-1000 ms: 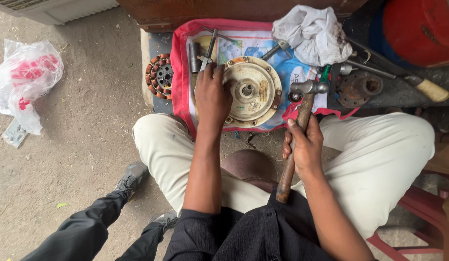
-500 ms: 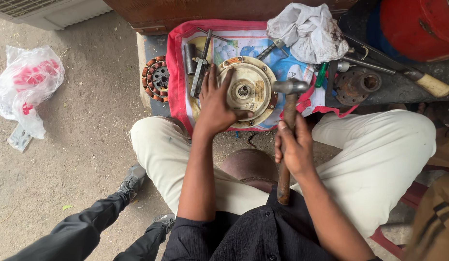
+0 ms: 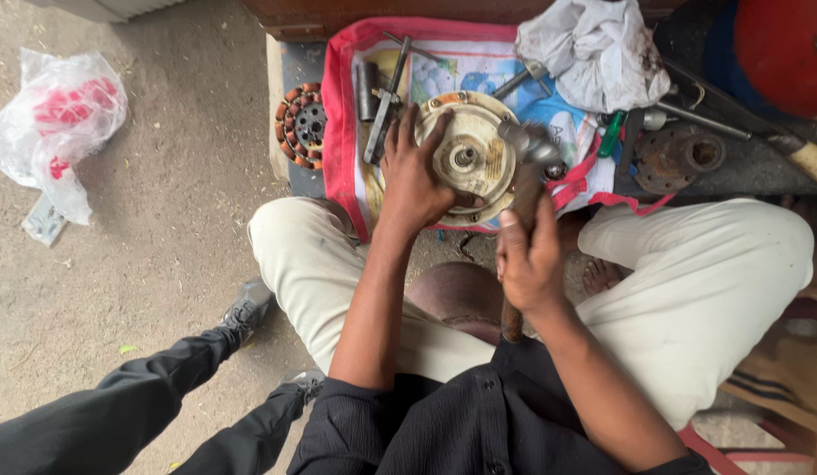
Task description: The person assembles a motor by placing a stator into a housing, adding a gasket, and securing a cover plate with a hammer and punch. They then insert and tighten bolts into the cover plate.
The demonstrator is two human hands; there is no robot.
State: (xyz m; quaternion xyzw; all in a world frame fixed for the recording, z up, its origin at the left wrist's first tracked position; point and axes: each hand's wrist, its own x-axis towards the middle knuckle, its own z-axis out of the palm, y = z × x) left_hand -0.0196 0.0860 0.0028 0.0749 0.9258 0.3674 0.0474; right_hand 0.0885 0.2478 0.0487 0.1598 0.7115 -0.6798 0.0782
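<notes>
While pinning the round cream motor housing (image 3: 465,158) at upper centre with spread left hand (image 3: 414,180), gripping hammer (image 3: 524,189) in clenched right hand (image 3: 529,264), head just beside housing rim, housing seemingly unopened.

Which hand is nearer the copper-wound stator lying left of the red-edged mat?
Left. The left hand rests on the round metal cover, just right of the stator; the right hand grips the hammer farther right.

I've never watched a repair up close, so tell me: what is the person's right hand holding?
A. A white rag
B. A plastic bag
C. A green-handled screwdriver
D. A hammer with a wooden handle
D: the right hand grips the wooden handle of a hammer, its metal head over the edge of the round metal housing that the left hand presses down on.
</notes>
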